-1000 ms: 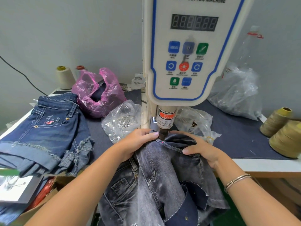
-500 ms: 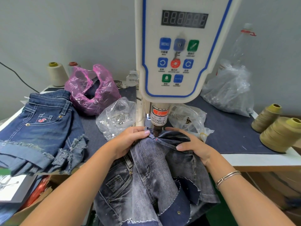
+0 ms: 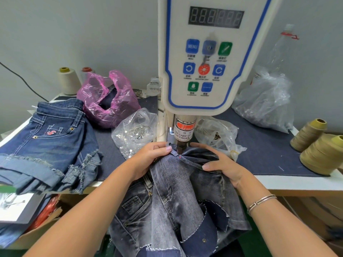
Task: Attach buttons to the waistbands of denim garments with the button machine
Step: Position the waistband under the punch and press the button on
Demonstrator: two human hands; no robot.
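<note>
Under the press head, head view: the grey denim garment (image 3: pixel 178 193) has its waistband end lying directly below the punch (image 3: pixel 181 148) of the button machine (image 3: pixel 204 62); a small red light dot sits on the band just in front of the punch.
Left hand (image 3: pixel 148 158): fingers curled over the waistband, gripping it just left of the punch.
Right hand (image 3: pixel 220 164): thumb on the band's top edge, fingers wrapped behind the cloth, holding it just right of the punch.
Progress: no button visible on this waistband, so I judge it positioned but not yet pressed. A stack of dark blue shorts (image 3: pixel 50 145) lies well left of the machine; whether those are finished I cannot tell.
Left to do: fire the press, check the button, move to the next piece.
Supplies: a clear bag of metal buttons (image 3: pixel 135 132) just left of the machine column; a crumpled clear bag (image 3: pixel 217 134) just right of it.
Surroundings: pink bag (image 3: pixel 109 101) behind-left of the machine; large clear bag (image 3: pixel 265 104) and thread cones (image 3: pixel 319 149) to its right.
Hazard: both thumbs sit near the punch, which carries a finger warning label; they need to stay clear of the punch.
</note>
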